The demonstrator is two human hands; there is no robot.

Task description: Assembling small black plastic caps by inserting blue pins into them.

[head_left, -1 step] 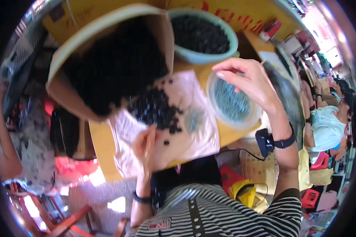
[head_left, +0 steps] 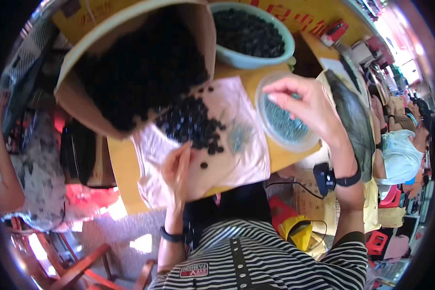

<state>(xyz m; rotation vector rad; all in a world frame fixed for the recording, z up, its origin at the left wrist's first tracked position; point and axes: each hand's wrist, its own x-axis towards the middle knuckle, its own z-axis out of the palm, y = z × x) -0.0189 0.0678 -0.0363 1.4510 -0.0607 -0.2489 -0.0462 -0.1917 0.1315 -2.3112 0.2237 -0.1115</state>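
The left hand point(head_left: 177, 169) is at the near edge of a loose pile of small black pieces point(head_left: 193, 121) on a pink cloth point(head_left: 249, 169); its thumb and finger look close together, but blur hides whether they meet or pinch anything. The right hand point(head_left: 307, 104) hangs over a round clear tub point(head_left: 302, 145) of tiny pale blue-green bits point(head_left: 281, 121), fingertips near its far left rim; I cannot tell whether they are clamped on a bit.

For good handling, a light fingertip pick from the pile's thin near edge seems best, since digging into its middle would likely scatter pieces. Bits this fine probably call for a thin pinch low over the tub, with the cloth kept flat to catch any dropped.

Counted: two hands; one cloth and one tub, both on one yellow worktop point(head_left: 121, 174); one large tipped container point(head_left: 208, 34) at far left, its mouth spilling toward the pile; one pale green basin point(head_left: 246, 61) beyond, also full of black pieces. One stray black disc point(head_left: 204, 165) lies near the pile. One small pale patch of bits point(head_left: 237, 137) is right of it. The pieces and bits themselves are too many to count.
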